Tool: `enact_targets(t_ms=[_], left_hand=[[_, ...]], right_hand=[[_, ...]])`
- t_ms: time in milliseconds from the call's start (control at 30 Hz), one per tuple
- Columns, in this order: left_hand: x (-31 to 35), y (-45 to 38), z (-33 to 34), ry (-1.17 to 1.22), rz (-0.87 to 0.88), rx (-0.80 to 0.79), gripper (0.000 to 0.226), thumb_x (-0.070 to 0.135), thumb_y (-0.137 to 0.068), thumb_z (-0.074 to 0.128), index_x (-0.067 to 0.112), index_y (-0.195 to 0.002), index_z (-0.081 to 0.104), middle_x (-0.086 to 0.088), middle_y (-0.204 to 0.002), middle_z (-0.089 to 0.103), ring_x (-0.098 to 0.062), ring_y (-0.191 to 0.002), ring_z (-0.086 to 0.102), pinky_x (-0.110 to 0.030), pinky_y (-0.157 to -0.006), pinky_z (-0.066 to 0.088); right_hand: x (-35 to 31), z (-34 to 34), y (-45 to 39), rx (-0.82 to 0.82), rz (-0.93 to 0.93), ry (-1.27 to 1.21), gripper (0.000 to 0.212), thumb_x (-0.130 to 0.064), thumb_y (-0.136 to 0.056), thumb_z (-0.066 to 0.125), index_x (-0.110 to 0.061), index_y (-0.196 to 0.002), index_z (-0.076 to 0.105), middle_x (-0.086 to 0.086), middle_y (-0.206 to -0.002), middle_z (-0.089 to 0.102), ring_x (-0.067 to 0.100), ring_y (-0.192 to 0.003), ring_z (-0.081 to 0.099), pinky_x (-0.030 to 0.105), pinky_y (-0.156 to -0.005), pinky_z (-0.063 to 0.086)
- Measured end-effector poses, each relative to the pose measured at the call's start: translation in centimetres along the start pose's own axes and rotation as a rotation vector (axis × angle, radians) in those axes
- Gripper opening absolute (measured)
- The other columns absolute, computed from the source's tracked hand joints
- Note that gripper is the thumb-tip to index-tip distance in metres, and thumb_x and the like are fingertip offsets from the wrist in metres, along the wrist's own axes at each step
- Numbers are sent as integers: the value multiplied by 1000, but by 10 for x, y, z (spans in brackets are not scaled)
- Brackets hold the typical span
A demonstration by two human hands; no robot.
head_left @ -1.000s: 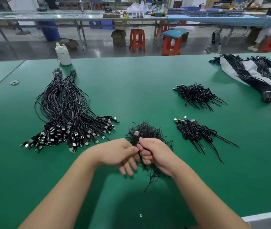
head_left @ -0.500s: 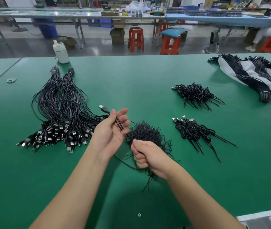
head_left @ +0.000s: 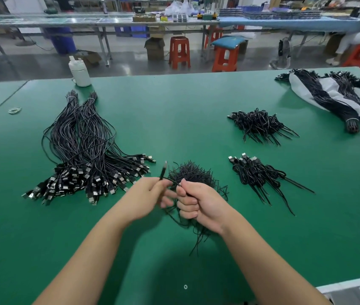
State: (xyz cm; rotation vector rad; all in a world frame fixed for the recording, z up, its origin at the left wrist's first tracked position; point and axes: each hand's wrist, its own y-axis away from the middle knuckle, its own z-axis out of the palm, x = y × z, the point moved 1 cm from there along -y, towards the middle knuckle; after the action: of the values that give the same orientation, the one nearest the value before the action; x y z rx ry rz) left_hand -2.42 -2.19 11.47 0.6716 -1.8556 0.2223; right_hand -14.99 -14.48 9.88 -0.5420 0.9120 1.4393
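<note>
My left hand pinches a thin black USB cable just below its plug, which points up. My right hand is curled round the same cable's wire, close beside the left hand. Both hands hover above a small heap of short black twist ties on the green table. Left of my hands lies a large pile of uncoiled black USB cables, plugs toward me. On the right are two piles of coiled, tied cables, the farther pile behind the nearer one.
A white bottle stands at the table's far left edge. A bundle of cables on a white bag lies at the far right. A rubber band sits far left. Orange stools and benches stand beyond the table.
My left hand, which had swung out to the left with the cable's plug end, has come back to meet my right hand. The plug now points upward.
</note>
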Motion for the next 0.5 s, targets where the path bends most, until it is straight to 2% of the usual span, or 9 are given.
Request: enact_targets(t_ms=[67,133,167,233,300,367,433,500], left_hand=[[5,-4,8,452,9,108,34,21,-108,36,2,-117,62,-10,-98,77,-24,-90,74,-36,-85,59],[15,-9,8,938,16,162,41,24,-109,30,-3,-115,59,-18,-104,74,-29,-99,72,-32,-80,60],[19,-12,4,1137,10,185,42,25,-109,29,-4,-112,59,-17,-97,75,-27,-95,74,-31,-75,60],[28,-14,-9,1347,0,196,38,27,-108,32,1,-105,60,-3,-70,70,-16,-67,71,-26,-58,58],[35,-13,-21,1397,6,105,32,29,-106,37,8,-100,60,10,-53,49,-5,-45,46,-18,-40,40],[38,-7,-26,1299,61,-29,33,29,-103,40,10,-94,64,11,-50,37,-3,-41,31,-17,-36,25],[34,2,-31,1049,155,-136,35,28,-100,43,8,-89,71,11,-47,35,-5,-41,28,-19,-38,21],[29,10,-34,687,226,-257,33,31,-97,52,8,-91,73,7,-47,38,-11,-43,30,-21,-42,25]], right_hand=[[5,6,-3,-28,2,9,35,-34,-104,44,-17,-73,51,-8,-51,25,7,-43,18,24,-45,13],[8,9,-4,-37,11,28,36,-35,-104,45,-18,-73,51,-8,-51,26,7,-43,19,23,-45,13],[9,9,-4,-33,17,40,37,-35,-104,45,-18,-72,50,-8,-52,26,7,-43,18,23,-45,13],[11,7,-4,-7,30,50,38,-34,-105,44,-18,-71,49,-7,-53,24,8,-45,17,24,-46,13],[11,4,-3,16,27,20,37,-35,-104,46,-18,-71,50,-7,-53,24,9,-46,16,25,-47,13],[7,1,-3,35,6,-48,36,-34,-103,47,-17,-72,51,-7,-54,24,9,-46,16,24,-46,14],[0,-4,-4,67,-22,-90,35,-34,-102,47,-17,-72,51,-7,-54,24,10,-47,16,24,-45,16],[-9,-7,-4,90,-41,-93,34,-33,-102,47,-16,-72,51,-7,-54,24,10,-48,15,24,-45,15]])
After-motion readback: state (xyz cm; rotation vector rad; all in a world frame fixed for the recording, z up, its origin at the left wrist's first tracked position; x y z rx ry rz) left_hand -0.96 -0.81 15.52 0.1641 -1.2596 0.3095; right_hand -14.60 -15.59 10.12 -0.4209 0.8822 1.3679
